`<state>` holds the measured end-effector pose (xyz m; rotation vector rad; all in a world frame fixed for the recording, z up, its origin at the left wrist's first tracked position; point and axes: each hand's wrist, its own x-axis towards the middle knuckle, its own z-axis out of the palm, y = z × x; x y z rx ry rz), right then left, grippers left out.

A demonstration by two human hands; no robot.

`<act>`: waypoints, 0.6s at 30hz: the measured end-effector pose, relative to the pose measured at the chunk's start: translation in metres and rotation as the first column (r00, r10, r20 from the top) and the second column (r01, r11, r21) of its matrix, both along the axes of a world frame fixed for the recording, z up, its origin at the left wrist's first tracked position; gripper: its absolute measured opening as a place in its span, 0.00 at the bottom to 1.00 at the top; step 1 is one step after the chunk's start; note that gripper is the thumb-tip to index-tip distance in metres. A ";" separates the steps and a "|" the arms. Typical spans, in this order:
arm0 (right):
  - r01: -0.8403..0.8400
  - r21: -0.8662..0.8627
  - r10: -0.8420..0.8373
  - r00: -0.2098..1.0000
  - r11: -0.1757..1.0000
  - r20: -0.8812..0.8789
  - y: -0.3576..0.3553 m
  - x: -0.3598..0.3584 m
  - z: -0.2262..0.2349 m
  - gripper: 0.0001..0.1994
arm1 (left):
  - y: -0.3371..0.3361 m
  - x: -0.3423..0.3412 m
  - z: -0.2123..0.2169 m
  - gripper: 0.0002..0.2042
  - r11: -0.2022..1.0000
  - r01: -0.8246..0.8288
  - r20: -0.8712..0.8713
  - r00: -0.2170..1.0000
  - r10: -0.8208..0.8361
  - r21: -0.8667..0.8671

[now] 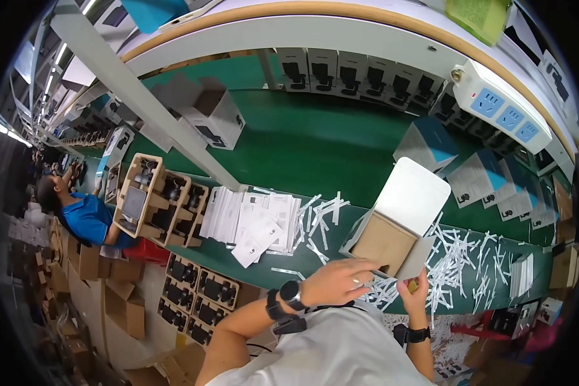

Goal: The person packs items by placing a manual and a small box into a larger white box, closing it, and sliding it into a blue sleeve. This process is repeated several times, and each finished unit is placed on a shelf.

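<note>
An open white box (352,240) stands in front of me at the table's near edge, its lid (413,195) raised on the far side. A brown cardboard insert (385,243) fills it, with a small dark notch at the near edge. My left hand (342,281) reaches across from the left, fingers stretched out along the box's near edge and touching it. At the near right corner, my right hand (414,294) is closed on the box beside its side flap (419,256). Something yellowish shows at its thumb; I cannot make out what it is.
White paper strips (460,264) litter the green table (289,141). Leaflets (260,222) lie in stacks to the left, beside molded trays (167,202) with dark parts. Closed boxes (482,177) stand at the right, under a power strip (502,106). A person in blue (90,215) works at far left.
</note>
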<state>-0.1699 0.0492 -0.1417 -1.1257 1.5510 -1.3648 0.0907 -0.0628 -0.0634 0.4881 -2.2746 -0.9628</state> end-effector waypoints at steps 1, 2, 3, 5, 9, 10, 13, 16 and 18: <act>-0.002 0.003 0.002 1.000 1.000 -0.003 0.003 -0.002 -0.005 0.27 | -0.001 0.017 -0.007 0.10 0.985 -0.168 0.008 0.986 0.168 -0.033; -0.010 0.088 0.007 0.999 0.996 0.039 0.009 -0.007 -0.016 0.26 | -0.002 0.034 -0.021 0.09 0.944 -0.324 0.011 0.945 0.326 -0.065; -0.016 0.174 0.002 0.997 0.985 0.079 0.015 -0.011 -0.022 0.26 | -0.013 0.047 -0.032 0.08 0.830 -0.557 0.141 0.823 0.551 0.010; -0.004 0.162 -0.007 0.998 0.987 0.067 0.018 -0.002 -0.018 0.26 | -0.043 0.091 -0.092 0.28 0.617 -0.722 0.357 0.513 0.781 -0.312; -0.046 0.073 0.038 0.994 0.996 0.103 0.005 0.013 -0.002 0.25 | -0.043 0.148 -0.173 0.38 0.590 -0.692 0.815 0.003 0.579 -0.416; 0.048 0.224 -0.069 0.994 0.973 0.085 -0.003 0.020 0.002 0.25 | -0.043 0.158 -0.192 0.37 0.561 -0.687 0.763 0.014 0.646 -0.462; 0.115 0.240 -0.138 0.987 0.964 0.084 -0.014 0.022 -0.014 0.27 | -0.054 0.155 -0.187 0.31 0.516 -0.797 0.722 0.154 0.675 -0.313; 0.011 0.110 -0.015 0.999 0.994 0.035 -0.022 0.026 -0.010 0.29 | -0.050 0.176 -0.196 0.21 0.432 -0.688 0.516 0.098 0.851 -0.583; -0.094 0.216 0.069 0.990 0.972 0.123 -0.013 0.018 -0.002 0.32 | -0.054 0.175 -0.189 0.19 0.411 -0.569 0.441 0.092 0.893 -0.712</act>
